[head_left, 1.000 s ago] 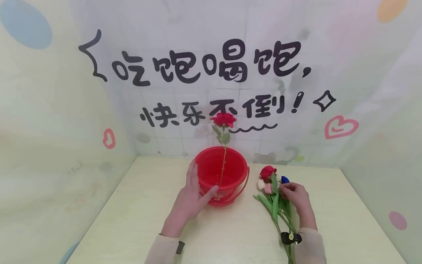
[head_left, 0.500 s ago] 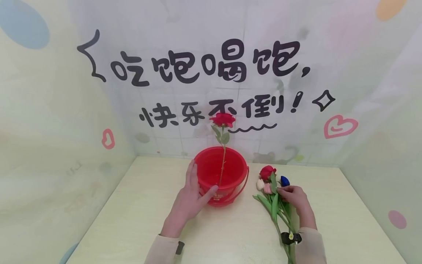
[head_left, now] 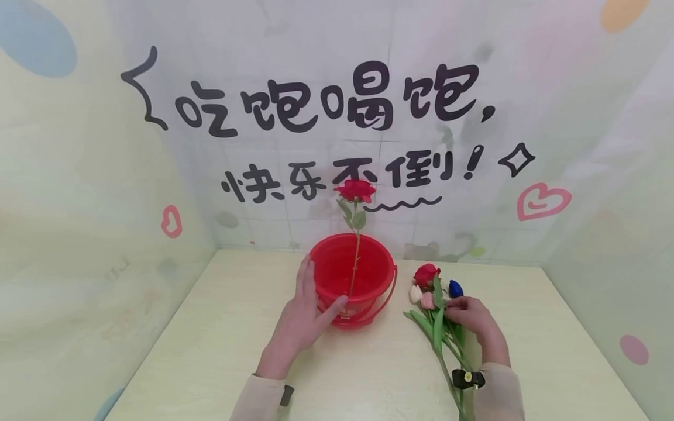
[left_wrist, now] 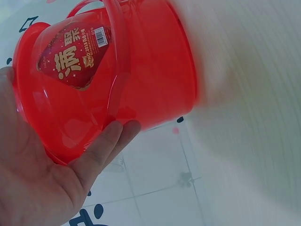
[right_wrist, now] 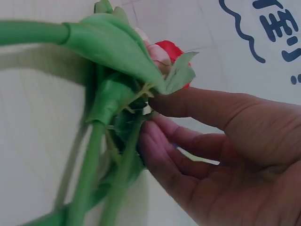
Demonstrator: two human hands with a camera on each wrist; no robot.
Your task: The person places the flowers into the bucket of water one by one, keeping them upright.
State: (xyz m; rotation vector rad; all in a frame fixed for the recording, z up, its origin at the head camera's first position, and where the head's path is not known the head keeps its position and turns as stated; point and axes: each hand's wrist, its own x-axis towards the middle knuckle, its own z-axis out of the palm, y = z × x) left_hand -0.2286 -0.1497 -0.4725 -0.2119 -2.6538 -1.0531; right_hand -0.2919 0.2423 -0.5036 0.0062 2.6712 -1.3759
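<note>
A red bucket [head_left: 329,248] stands upright on the table, with one red rose [head_left: 356,191] leaning up inside it. My left hand [head_left: 300,318] rests on the bucket's left side, fingers straight along the outside and thumb at the near rim. To the right lies a bunch of flowers: another red rose [head_left: 426,274], a white tulip [head_left: 415,294], a pink tulip [head_left: 427,301] and a blue tulip [head_left: 455,289]. Over the bunch, my right hand [head_left: 474,321] pinches at the leafy stem of the lying rose; the exact contact is partly hidden among leaves [right_wrist: 181,73].
The pale wooden table [head_left: 210,351] meets a printed back wall [head_left: 316,35] just behind the bucket. The bucket's handle [head_left: 391,292] hangs down on its right side. Long green stems [head_left: 447,374] run toward the table's front edge beside my right wrist.
My right hand has shifted slightly down from beside the blue tulip, showing more of that bloom. The left hand and the bucket have stayed put.
</note>
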